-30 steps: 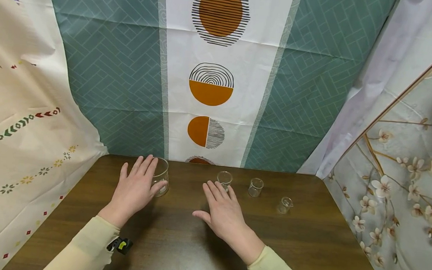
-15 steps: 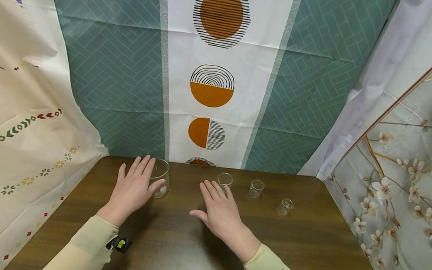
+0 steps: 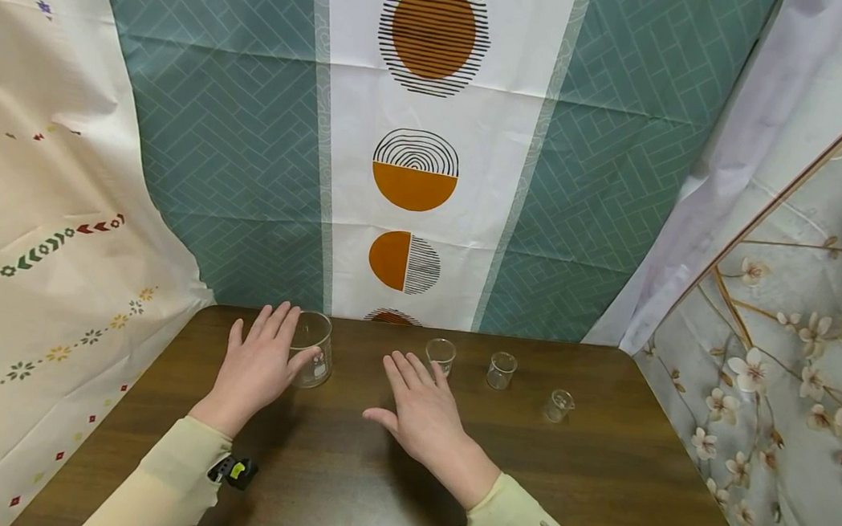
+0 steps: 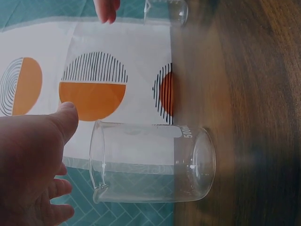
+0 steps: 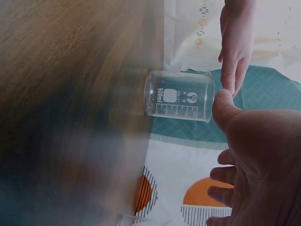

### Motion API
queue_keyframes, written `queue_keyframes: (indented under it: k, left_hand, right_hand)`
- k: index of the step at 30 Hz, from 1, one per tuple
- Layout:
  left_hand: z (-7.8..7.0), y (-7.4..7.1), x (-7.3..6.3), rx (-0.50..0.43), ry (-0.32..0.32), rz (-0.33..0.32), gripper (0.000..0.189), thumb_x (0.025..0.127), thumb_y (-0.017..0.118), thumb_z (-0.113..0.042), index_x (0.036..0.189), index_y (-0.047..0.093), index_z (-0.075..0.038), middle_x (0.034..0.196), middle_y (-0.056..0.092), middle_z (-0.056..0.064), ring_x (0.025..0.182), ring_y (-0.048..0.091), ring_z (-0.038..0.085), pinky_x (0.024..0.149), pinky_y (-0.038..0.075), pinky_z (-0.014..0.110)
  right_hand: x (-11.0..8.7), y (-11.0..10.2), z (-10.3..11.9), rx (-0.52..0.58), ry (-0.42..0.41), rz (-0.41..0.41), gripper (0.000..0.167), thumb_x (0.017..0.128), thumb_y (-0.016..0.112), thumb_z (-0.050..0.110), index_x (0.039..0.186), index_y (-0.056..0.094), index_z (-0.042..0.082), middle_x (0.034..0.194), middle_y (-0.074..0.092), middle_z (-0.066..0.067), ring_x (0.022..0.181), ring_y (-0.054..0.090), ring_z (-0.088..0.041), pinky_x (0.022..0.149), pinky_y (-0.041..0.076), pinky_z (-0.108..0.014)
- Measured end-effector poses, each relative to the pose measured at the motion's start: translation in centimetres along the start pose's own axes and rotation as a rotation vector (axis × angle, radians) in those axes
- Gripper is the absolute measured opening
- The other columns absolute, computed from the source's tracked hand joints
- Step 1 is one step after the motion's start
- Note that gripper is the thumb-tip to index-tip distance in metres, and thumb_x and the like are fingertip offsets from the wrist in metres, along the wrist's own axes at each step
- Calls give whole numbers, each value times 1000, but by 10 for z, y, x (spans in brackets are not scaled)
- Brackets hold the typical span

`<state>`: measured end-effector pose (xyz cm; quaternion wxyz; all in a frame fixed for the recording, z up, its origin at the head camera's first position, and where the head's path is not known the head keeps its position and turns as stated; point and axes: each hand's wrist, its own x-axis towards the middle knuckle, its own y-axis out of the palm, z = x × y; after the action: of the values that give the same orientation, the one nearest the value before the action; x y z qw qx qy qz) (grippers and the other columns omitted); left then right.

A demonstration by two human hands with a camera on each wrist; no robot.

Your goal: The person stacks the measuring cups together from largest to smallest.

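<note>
A large glass beaker [image 3: 320, 345] marked 500ml stands upright on the table, at the back left. My left hand [image 3: 257, 364] hovers beside and partly in front of it, fingers straight and thumb spread. The left wrist view shows a gap between that thumb and the rim of the large beaker [image 4: 146, 162]. Near the middle, my right hand [image 3: 422, 408] is held above the table with extended fingers and holds nothing. Just behind its fingertips is a second glass beaker [image 3: 441, 350], its lower part covered by the hand. A smaller beaker [image 3: 501, 371] and the smallest beaker [image 3: 559, 406] stand farther right.
The brown wooden table [image 3: 350, 468] ends at a hanging green and white cloth [image 3: 424, 215] with orange circles. A cream patterned cloth [image 3: 65, 289] borders the left side, and a floral panel [image 3: 768, 381] the right.
My right hand has drifted slightly left, uncovering more of the second beaker. The left hand has edged left from the large beaker, which shows more fully. The head view has shifted a little.
</note>
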<state>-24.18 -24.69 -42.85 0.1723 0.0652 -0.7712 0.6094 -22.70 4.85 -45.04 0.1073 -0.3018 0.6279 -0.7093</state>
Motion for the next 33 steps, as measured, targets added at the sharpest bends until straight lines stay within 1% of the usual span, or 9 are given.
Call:
queue_keyframes:
  k: [6,12,19,26,33]
  left_hand:
    - [3,0,2,-4,-6,10,86,110,65,-53,168,37,4,173,35,29,161,26,53,123,11,83]
    - [3,0,4,-15,-10,26,86,111,62,-54,168,36,4,174,34,29,161,25,53,123,12,83]
    - [5,0,8,-47,-32,51,87,110,63,-52,169,34,5,174,32,31,161,24,54,123,11,83]
    - [9,3,11,-64,-42,69,88,111,63,-53,169,32,5,174,30,32,161,23,55,122,13,84]
    - [12,7,15,-73,-45,83,87,112,60,-54,169,32,6,173,31,32,160,25,57,121,15,84]
  right_hand:
    - [3,0,2,4,-2,4,86,105,60,68,168,46,11,172,46,-8,159,41,-30,130,30,-60]
    - [6,3,3,-20,-11,10,88,104,59,70,169,45,12,173,45,-7,159,41,-30,130,31,-59]
    - [9,3,6,-11,-17,20,88,105,60,69,169,45,11,173,44,-7,159,42,-31,129,32,-60]
    - [11,3,8,-10,-10,40,88,105,59,70,170,44,12,174,44,-7,160,41,-30,130,30,-60]
    - [11,5,9,-2,-8,35,88,104,62,68,170,44,12,173,44,-7,160,41,-30,129,31,-61]
